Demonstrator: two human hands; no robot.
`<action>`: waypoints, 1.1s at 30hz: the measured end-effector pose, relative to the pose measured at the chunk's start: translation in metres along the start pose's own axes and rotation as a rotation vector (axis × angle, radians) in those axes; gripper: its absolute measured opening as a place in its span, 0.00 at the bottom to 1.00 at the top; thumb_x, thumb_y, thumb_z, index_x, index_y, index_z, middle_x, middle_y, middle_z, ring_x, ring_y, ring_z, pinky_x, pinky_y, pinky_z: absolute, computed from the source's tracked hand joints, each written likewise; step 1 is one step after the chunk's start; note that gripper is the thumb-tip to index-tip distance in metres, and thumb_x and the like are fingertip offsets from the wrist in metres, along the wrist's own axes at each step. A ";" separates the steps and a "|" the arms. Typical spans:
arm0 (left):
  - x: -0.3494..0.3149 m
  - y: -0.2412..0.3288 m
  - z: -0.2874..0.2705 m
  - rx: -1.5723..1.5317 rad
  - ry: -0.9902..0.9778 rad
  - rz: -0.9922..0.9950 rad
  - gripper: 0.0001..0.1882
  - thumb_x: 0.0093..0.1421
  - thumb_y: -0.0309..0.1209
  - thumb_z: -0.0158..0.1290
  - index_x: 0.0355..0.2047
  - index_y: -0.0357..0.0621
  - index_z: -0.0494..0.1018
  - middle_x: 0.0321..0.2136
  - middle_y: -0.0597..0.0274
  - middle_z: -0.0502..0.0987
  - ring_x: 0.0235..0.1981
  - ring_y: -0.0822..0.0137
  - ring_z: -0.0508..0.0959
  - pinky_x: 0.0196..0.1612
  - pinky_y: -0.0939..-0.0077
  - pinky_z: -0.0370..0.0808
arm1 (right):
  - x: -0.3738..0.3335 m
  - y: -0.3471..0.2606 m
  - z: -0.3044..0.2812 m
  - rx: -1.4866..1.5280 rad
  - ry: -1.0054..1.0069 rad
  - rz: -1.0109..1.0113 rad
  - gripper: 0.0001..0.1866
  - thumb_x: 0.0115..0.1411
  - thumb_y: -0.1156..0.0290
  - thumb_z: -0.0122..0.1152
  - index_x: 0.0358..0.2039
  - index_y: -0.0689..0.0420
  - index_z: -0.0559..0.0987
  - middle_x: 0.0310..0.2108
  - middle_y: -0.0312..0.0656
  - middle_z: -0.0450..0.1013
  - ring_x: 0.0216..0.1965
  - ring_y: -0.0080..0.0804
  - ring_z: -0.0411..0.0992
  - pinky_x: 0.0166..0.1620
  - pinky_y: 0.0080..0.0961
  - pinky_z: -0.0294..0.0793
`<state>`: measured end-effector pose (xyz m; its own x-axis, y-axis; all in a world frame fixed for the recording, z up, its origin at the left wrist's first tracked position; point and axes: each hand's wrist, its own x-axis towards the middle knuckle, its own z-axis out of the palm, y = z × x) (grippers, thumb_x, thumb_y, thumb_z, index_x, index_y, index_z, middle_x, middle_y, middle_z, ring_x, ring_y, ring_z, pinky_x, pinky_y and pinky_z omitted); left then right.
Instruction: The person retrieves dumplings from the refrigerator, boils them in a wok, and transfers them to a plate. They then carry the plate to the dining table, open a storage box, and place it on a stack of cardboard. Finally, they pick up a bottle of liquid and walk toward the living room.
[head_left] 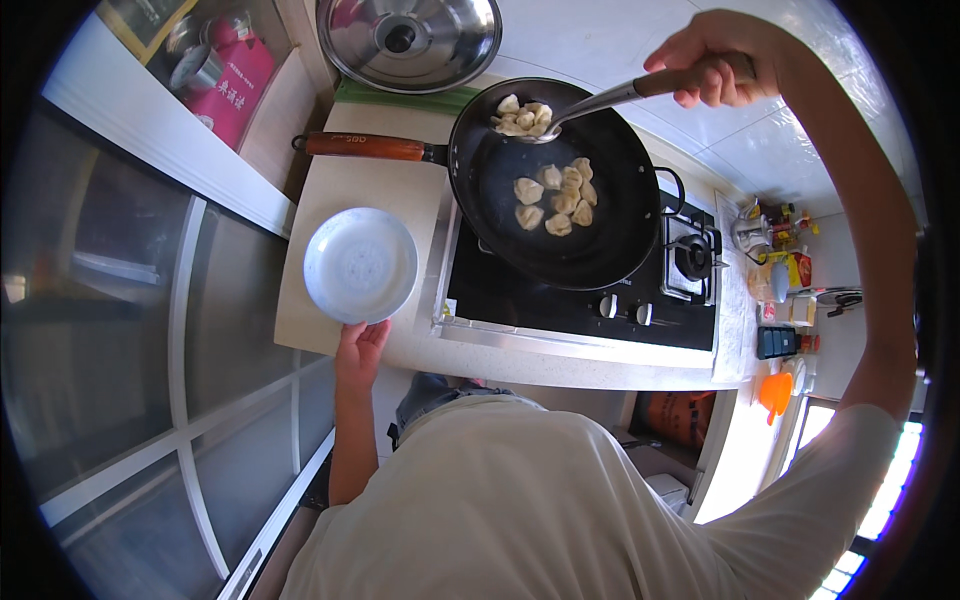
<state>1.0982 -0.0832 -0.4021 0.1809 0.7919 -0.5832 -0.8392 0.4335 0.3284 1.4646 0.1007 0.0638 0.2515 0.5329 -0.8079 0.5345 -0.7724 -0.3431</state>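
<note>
The plate (360, 265) is left of the wok (622, 190).

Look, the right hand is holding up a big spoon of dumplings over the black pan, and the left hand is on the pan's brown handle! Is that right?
Not quite: the left hand isn't on the brown handle. The head view shows it at the near edge of the white plate. The rest is right.
</note>
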 end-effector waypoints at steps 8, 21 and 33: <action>-0.003 -0.002 0.000 0.011 0.081 0.114 0.21 0.55 0.19 0.43 0.50 0.41 0.59 0.48 0.55 0.66 0.50 0.58 0.66 0.55 0.61 0.64 | 0.029 0.174 0.059 0.191 0.102 -0.305 0.23 0.54 0.75 0.54 0.52 0.57 0.64 0.24 0.42 0.74 0.12 0.17 0.64 0.12 0.11 0.58; -0.018 0.008 0.011 0.199 0.156 0.144 0.24 0.48 0.19 0.43 0.48 0.42 0.59 0.42 0.56 0.68 0.41 0.59 0.71 0.42 0.67 0.73 | 0.108 0.282 0.144 0.551 0.103 -0.698 0.22 0.55 0.80 0.53 0.51 0.64 0.63 0.24 0.42 0.72 0.15 0.17 0.62 0.16 0.13 0.60; -0.136 0.018 0.068 0.437 0.052 0.170 0.29 0.45 0.27 0.46 0.51 0.41 0.57 0.46 0.54 0.66 0.44 0.58 0.71 0.44 0.61 0.73 | 0.113 0.287 0.144 0.631 0.048 -0.710 0.22 0.55 0.80 0.52 0.52 0.64 0.63 0.28 0.44 0.72 0.16 0.17 0.62 0.17 0.13 0.60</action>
<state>1.0933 -0.1544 -0.2665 0.0243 0.8494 -0.5272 -0.5579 0.4491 0.6979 1.5302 -0.1109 -0.1949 0.0756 0.9522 -0.2959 0.0445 -0.2997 -0.9530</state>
